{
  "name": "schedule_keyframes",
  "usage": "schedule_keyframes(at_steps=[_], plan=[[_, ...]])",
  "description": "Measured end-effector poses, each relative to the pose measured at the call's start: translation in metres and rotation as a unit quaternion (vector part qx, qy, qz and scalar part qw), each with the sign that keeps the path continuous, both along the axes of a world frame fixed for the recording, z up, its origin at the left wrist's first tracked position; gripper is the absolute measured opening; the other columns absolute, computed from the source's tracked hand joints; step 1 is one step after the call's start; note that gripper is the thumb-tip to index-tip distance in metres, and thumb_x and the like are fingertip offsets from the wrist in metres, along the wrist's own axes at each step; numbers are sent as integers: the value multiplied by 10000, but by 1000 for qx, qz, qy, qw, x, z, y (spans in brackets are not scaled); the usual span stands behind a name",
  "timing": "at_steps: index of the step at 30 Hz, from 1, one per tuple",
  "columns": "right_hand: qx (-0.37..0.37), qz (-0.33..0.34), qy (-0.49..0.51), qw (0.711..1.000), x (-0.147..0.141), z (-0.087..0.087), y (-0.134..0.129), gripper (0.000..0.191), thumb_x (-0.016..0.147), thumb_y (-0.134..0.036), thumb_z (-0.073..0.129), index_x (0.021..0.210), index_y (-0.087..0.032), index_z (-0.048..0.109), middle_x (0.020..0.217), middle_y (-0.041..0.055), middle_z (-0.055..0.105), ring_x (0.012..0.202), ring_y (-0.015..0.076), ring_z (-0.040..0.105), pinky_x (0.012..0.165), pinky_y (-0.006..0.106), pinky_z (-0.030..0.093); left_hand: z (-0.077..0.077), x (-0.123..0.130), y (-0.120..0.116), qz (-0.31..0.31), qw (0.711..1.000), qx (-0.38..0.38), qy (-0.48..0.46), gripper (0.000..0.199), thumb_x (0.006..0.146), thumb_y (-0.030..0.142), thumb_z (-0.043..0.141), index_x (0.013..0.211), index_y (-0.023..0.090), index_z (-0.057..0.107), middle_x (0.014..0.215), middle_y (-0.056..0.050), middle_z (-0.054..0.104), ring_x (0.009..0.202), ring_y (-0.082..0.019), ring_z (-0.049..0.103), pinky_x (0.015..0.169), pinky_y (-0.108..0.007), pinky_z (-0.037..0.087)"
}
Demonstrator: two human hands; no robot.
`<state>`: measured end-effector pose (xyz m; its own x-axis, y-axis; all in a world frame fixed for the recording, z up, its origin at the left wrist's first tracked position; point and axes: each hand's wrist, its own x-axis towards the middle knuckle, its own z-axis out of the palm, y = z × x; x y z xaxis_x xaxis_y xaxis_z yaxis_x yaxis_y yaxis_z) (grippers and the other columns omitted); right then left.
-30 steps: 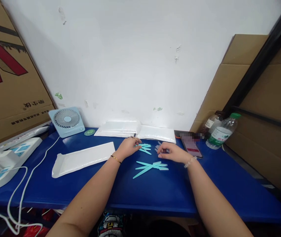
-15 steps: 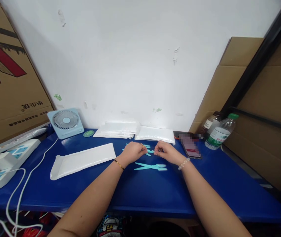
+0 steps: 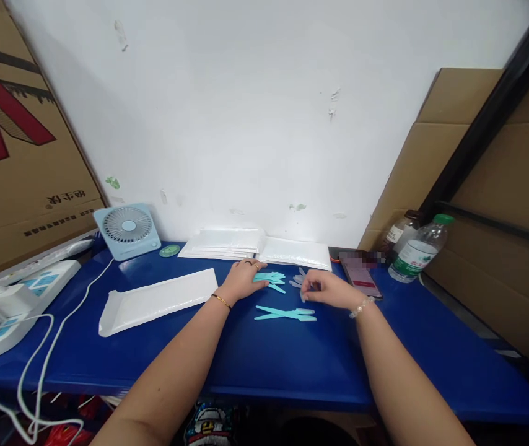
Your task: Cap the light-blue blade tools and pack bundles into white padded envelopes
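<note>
My left hand lies palm down at the left end of a small pile of turquoise eyebrow razors. Its fingers are stretched out and the thumb is apart. Opposite it, my right hand is closed in a pinch, with a small clear cap at the fingertips. Several loose clear caps lie just left of that hand. Closer to me, two capped turquoise razors rest crossed on the blue table.
White padded envelopes are stacked against the wall, and a single envelope lies at left. A small fan and a power strip stand further left. At right are a phone and bottles.
My hands have moved apart. The left has opened onto the razor pile; the right has drawn away rightward with a clear cap, uncovering loose caps. The view has shifted slightly.
</note>
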<state>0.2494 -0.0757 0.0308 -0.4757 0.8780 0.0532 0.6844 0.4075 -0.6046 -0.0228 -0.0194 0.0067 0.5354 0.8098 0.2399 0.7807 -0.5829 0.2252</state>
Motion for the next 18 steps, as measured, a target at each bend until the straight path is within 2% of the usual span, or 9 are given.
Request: schedule_keyframes(at_steps=[2, 4, 6, 8, 12, 14, 16, 18], plan=[[-51, 49, -34, 997, -4, 2, -5, 177, 703, -324, 689, 807, -182, 669, 824, 24, 599, 705, 143, 526, 610, 246, 414, -2, 1, 0, -25, 999, -22, 15, 594, 780, 548, 569, 1304, 283, 481, 1294, -77, 525, 1209, -280, 437, 959, -394, 367], [-62, 64, -62, 994, -8, 2, -7, 167, 671, -284, 709, 793, -175, 671, 831, 25, 586, 695, 139, 522, 601, 242, 416, -4, 2, 1, -23, 999, -33, 22, 477, 812, 503, 542, 1237, 287, 535, 1247, -67, 547, 1179, -273, 458, 927, -385, 394], [-53, 61, -74, 994, -12, -1, -7, 134, 670, -251, 701, 769, -169, 664, 828, 23, 574, 684, 132, 517, 597, 240, 417, -5, 2, 2, 1, 999, -32, 17, 348, 845, 430, 509, 1146, 274, 588, 1174, -61, 575, 1122, -257, 497, 884, -361, 418], [-46, 59, -75, 994, -13, -4, -7, 108, 670, -222, 691, 755, -167, 653, 821, 20, 570, 670, 125, 513, 589, 237, 415, -6, 1, 4, 25, 999, -32, 13, 307, 854, 400, 494, 1101, 254, 605, 1116, -66, 590, 1069, -247, 527, 856, -345, 426], [-35, 55, -63, 996, -13, -8, -4, 82, 694, -208, 670, 753, -170, 627, 802, 16, 581, 651, 121, 512, 573, 232, 404, -4, -1, 3, 59, 998, -16, 4, 359, 839, 420, 520, 1145, 245, 587, 1125, -77, 589, 1093, -263, 514, 879, -368, 405], [-20, 32, -33, 999, -13, -9, -2, 59, 741, -224, 632, 770, -176, 617, 763, 10, 590, 646, 123, 522, 579, 232, 401, 1, 0, -1, 62, 998, 9, -18, 390, 859, 444, 491, 1186, 245, 565, 1165, -80, 582, 1125, -268, 496, 901, -380, 387], [3, -8, 10, 1000, -15, -9, 0, 69, 783, -245, 589, 785, -178, 604, 713, 2, 592, 631, 124, 530, 580, 231, 397, 7, 5, -8, 15, 999, 16, -40, 383, 910, 457, 394, 1183, 249, 563, 1173, -66, 594, 1108, -242, 516, 904, -357, 377], [25, -51, 45, 997, -16, -8, 1, 98, 800, -273, 572, 798, -177, 596, 682, -2, 590, 610, 125, 533, 567, 229, 391, 12, 12, -15, -69, 997, 2, -35, 384, 941, 454, 322, 1120, 247, 590, 1095, -43, 639, 1016, -202, 568, 888, -325, 370]])
